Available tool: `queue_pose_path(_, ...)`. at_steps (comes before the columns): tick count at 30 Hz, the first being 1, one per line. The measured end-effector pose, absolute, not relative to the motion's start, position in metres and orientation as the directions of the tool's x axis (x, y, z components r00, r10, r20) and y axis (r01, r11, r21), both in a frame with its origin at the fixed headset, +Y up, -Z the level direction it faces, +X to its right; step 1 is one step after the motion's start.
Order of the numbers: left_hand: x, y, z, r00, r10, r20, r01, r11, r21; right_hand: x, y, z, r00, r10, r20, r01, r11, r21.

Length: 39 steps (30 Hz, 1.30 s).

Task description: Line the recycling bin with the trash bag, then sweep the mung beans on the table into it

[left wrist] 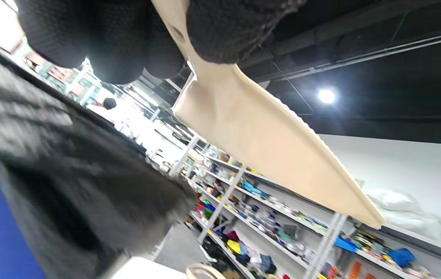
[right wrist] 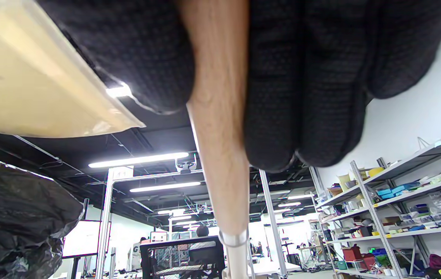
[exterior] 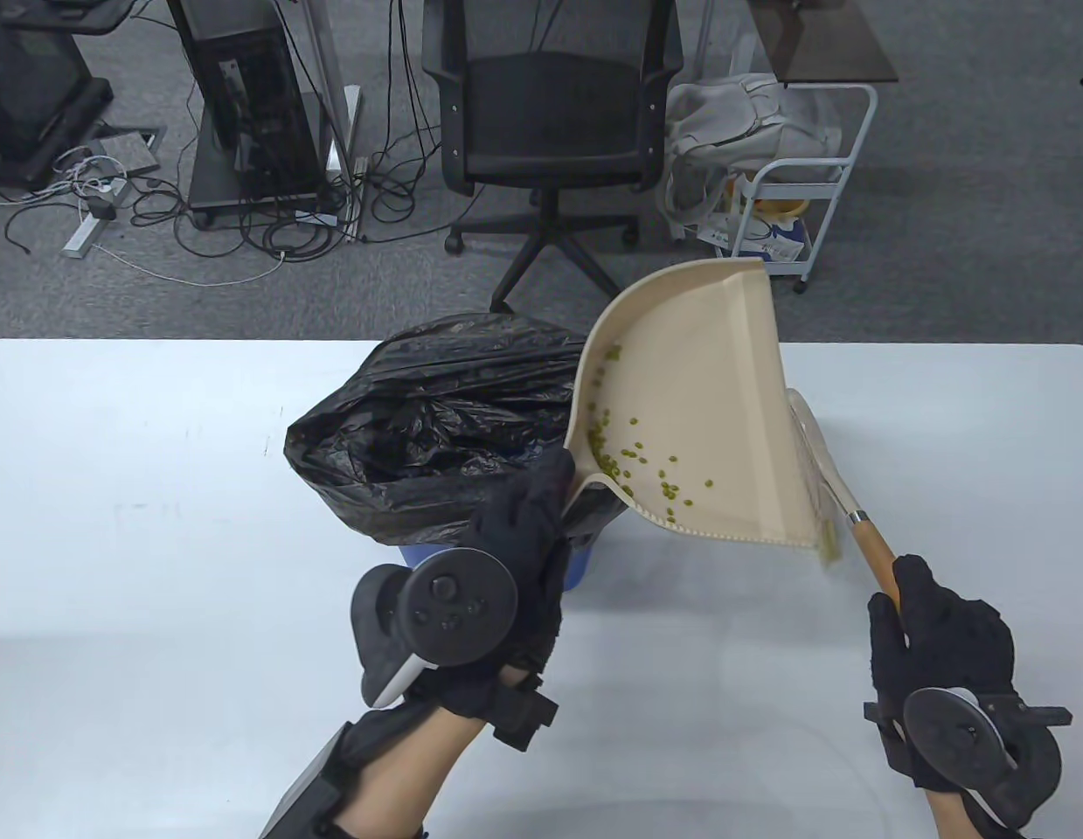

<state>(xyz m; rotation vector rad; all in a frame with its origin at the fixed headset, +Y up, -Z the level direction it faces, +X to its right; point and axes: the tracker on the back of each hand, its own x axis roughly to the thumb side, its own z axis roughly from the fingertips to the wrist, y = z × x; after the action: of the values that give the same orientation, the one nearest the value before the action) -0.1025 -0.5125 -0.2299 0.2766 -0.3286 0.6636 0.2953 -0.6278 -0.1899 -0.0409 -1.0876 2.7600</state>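
A blue bin (exterior: 576,572) lined with a black trash bag (exterior: 436,419) stands mid-table; the bag's plastic (left wrist: 69,182) fills the lower left of the left wrist view. My left hand (exterior: 519,533) grips the handle of a beige dustpan (exterior: 707,411), tilted up on its side over the bag's right edge. Several green mung beans (exterior: 633,454) lie in the pan, gathered toward the handle side. The pan's underside (left wrist: 267,143) shows in the left wrist view. My right hand (exterior: 930,629) grips the wooden handle (right wrist: 216,128) of a small brush (exterior: 825,476), held just right of the pan.
The white table (exterior: 139,542) runs the full width. Behind its far edge stand a black office chair (exterior: 550,122), a white cart (exterior: 808,201) with a bag on it, and cables on the floor. Shelving (right wrist: 406,201) lines the room's wall.
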Motion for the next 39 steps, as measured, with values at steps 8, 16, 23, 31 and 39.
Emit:
queue_pose_path(8, -0.163, -0.495, -0.241, 0.833, 0.498, 0.242, -0.551, 0.791, 0.266, 0.291, -0.629, -0.19, -0.986, 0.159, 0.041, -0.145, -0.722, -0.676)
queue_pose_path(16, -0.188, -0.488, -0.254, 0.926, 0.352, 0.135, -0.377, 0.861, 0.34, 0.289, -0.63, -0.19, -0.988, 0.151, 0.042, -0.14, -0.727, -0.672)
queue_pose_path(23, -0.178, -0.49, -0.261, 0.967, 0.24, 0.09, -0.257, 0.902, 0.346, 0.285, -0.632, -0.19, -0.989, 0.136, 0.052, -0.135, -0.733, -0.666)
queue_pose_path(31, -0.158, -0.483, -0.268, 0.986, 0.149, 0.073, -0.165, 0.915, 0.369, 0.281, -0.633, -0.19, -0.991, 0.121, 0.061, -0.13, -0.739, -0.661)
queue_pose_path(39, -0.138, -0.475, -0.271, 0.994, 0.079, 0.07, -0.099, 0.92, 0.379, 0.279, -0.633, -0.189, -0.992, 0.11, 0.065, -0.126, -0.741, -0.66)
